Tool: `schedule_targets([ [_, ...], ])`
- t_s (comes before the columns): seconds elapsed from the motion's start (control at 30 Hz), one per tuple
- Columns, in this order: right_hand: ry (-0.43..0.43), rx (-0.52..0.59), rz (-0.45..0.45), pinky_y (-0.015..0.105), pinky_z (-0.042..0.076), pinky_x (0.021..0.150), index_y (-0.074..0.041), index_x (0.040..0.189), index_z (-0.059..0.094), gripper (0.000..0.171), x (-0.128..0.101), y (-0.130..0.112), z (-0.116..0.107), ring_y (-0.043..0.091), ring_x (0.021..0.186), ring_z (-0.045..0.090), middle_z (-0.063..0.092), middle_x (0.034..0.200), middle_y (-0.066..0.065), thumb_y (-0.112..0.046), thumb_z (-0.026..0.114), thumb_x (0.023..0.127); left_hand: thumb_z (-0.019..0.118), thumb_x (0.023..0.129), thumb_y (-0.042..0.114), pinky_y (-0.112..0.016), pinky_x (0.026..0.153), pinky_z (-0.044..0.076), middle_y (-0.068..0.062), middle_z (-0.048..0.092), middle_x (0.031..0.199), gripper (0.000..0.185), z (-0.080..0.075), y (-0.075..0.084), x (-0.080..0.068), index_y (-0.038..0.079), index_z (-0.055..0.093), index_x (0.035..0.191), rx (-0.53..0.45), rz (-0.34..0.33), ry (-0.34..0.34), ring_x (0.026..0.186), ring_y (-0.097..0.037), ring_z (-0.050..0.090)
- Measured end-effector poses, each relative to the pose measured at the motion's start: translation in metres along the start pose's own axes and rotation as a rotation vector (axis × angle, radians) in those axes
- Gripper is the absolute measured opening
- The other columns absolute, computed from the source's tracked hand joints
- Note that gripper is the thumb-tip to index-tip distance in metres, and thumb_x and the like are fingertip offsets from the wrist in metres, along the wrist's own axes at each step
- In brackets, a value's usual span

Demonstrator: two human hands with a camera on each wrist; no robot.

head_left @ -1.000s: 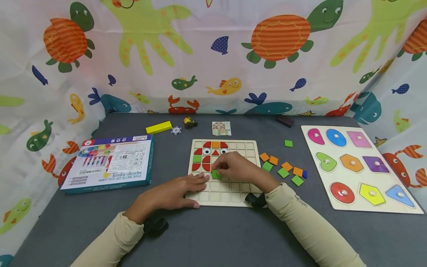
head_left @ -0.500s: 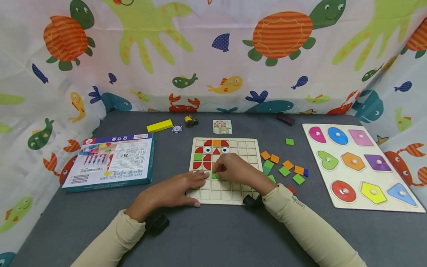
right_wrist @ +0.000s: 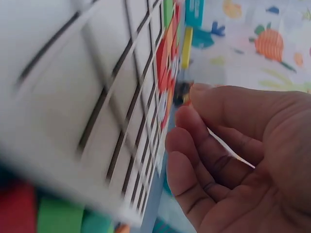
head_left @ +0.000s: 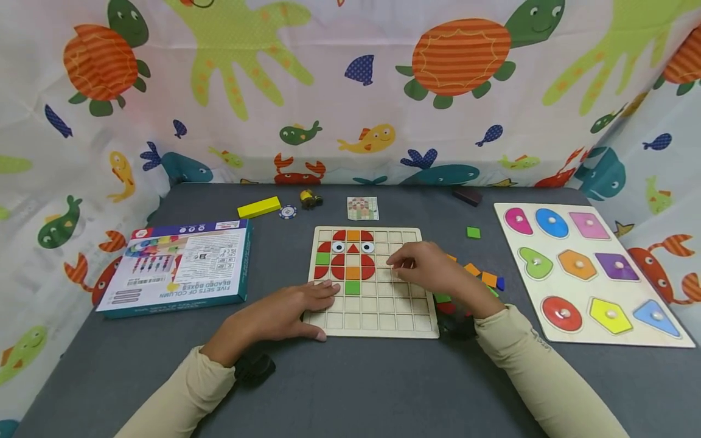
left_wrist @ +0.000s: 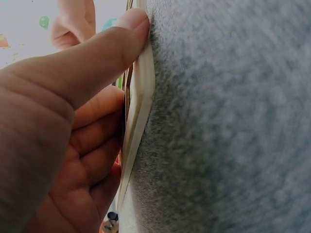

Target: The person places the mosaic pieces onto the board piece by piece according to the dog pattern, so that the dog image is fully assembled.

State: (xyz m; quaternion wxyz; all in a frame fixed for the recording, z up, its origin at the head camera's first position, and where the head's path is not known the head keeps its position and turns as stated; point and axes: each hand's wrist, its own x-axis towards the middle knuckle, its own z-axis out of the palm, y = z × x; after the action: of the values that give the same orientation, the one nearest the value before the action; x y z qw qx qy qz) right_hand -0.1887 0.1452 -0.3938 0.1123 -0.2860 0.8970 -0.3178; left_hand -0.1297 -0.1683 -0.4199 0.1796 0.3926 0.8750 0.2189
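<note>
Loose tiles (head_left: 442, 298) beside the right hand (head_left: 424, 264) are partly hidden; the card (head_left: 362, 208) beyond it is too small to read.

Head view high, downward — wrist views close, all seemingly sharing board (head_left: 378, 309).

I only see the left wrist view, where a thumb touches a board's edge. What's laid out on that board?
Observer: In the head view, the board has a green square set just below an orange square.

Visitor: Fun! Is another piece being carried?

Observer: None shows in the right hand; the right wrist view shows its fingers loosely curled.

Visitor: Are there spare pieces anywhere?

Observer: Yes, loose squares lie on the table to the right of the board, some partly hidden by the right hand and arm.
</note>
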Motion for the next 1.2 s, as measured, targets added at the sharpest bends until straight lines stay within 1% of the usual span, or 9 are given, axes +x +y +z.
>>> schedule_targets([
  [0.1,0.032,-0.012,0.007,0.033,0.049,0.069,0.000,0.108,0.073,0.020,-0.011,0.012,-0.009,0.016,0.077,0.056,0.068,0.092,0.003,-0.002,0.066,0.090,0.072,0.087,0.041,-0.049,0.111,0.027,-0.002,0.033,0.155,0.073,0.001,0.001,0.000,0.008,0.045,0.146,-0.002,-0.002,0.001,0.144,-0.022,0.022],
  [0.23,0.068,-0.039,0.018,0.034,0.049,0.068,-0.002,0.101,0.074,0.014,-0.024,0.025,-0.017,0.016,0.077,0.056,0.069,0.093,0.003,-0.001,0.066,0.090,0.072,0.087,0.041,-0.050,0.111,0.027,-0.002,0.032,0.155,0.073,0.001,0.001,0.000,0.009,0.045,0.146,-0.005,-0.005,0.004,0.145,-0.022,0.022],
  [0.33,0.067,-0.060,0.016,0.034,0.049,0.067,-0.004,0.097,0.075,0.011,-0.029,0.032,-0.021,0.016,0.076,0.056,0.070,0.095,0.004,-0.001,0.066,0.090,0.072,0.087,0.041,-0.049,0.111,0.027,-0.002,0.031,0.156,0.073,0.000,0.001,-0.001,0.009,0.044,0.146,-0.002,-0.008,-0.002,0.145,-0.022,0.022],
  [0.6,0.018,-0.130,0.051,0.039,0.052,0.073,-0.004,0.105,0.075,0.022,-0.037,0.047,-0.030,0.021,0.087,0.060,0.070,0.102,0.008,0.005,0.063,0.089,0.072,0.087,0.042,-0.048,0.111,0.027,-0.001,0.031,0.156,0.074,0.001,0.002,-0.002,0.009,0.044,0.147,-0.002,-0.008,-0.007,0.145,-0.020,0.021],
  [0.77,0.007,-0.150,0.022,0.044,0.052,0.078,-0.003,0.108,0.073,0.024,-0.041,0.058,-0.033,0.023,0.090,0.060,0.068,0.103,0.008,0.005,0.066,0.087,0.072,0.087,0.040,-0.048,0.112,0.026,-0.002,0.031,0.156,0.074,-0.001,0.002,0.000,0.007,0.043,0.146,-0.003,-0.003,-0.005,0.145,-0.022,0.021],
  [0.83,0.003,-0.160,0.003,0.043,0.052,0.078,-0.002,0.111,0.072,0.026,-0.043,0.062,-0.033,0.023,0.089,0.059,0.066,0.103,0.008,0.005,0.068,0.086,0.072,0.087,0.040,-0.048,0.112,0.026,-0.002,0.030,0.156,0.074,-0.001,0.002,0.000,0.008,0.043,0.147,-0.006,-0.011,-0.012,0.145,-0.022,0.020],
  [0.97,-0.005,-0.167,0.005,0.035,0.050,0.069,-0.001,0.111,0.072,0.027,-0.048,0.066,-0.034,0.019,0.082,0.054,0.061,0.097,0.006,0.005,0.070,0.085,0.072,0.087,0.041,-0.048,0.112,0.026,-0.001,0.030,0.156,0.074,-0.001,0.002,0.000,0.009,0.042,0.147,-0.007,-0.014,-0.018,0.145,-0.021,0.020],
  [1.03,0.000,-0.170,0.012,0.033,0.047,0.066,-0.003,0.108,0.072,0.024,-0.050,0.066,-0.035,0.017,0.078,0.052,0.060,0.094,0.005,0.004,0.071,0.085,0.072,0.087,0.041,-0.048,0.112,0.026,-0.001,0.030,0.156,0.074,-0.001,0.002,0.000,0.009,0.043,0.147,-0.008,-0.016,-0.017,0.145,-0.021,0.020],
  [1.2,0.039,-0.154,0.049,0.035,0.050,0.069,-0.005,0.100,0.073,0.016,-0.052,0.060,-0.039,0.016,0.080,0.057,0.063,0.094,0.002,0.001,0.070,0.086,0.072,0.087,0.041,-0.049,0.112,0.025,0.000,0.030,0.156,0.074,-0.001,0.002,0.000,0.008,0.042,0.147,-0.013,-0.021,-0.019,0.145,-0.021,0.019],
])
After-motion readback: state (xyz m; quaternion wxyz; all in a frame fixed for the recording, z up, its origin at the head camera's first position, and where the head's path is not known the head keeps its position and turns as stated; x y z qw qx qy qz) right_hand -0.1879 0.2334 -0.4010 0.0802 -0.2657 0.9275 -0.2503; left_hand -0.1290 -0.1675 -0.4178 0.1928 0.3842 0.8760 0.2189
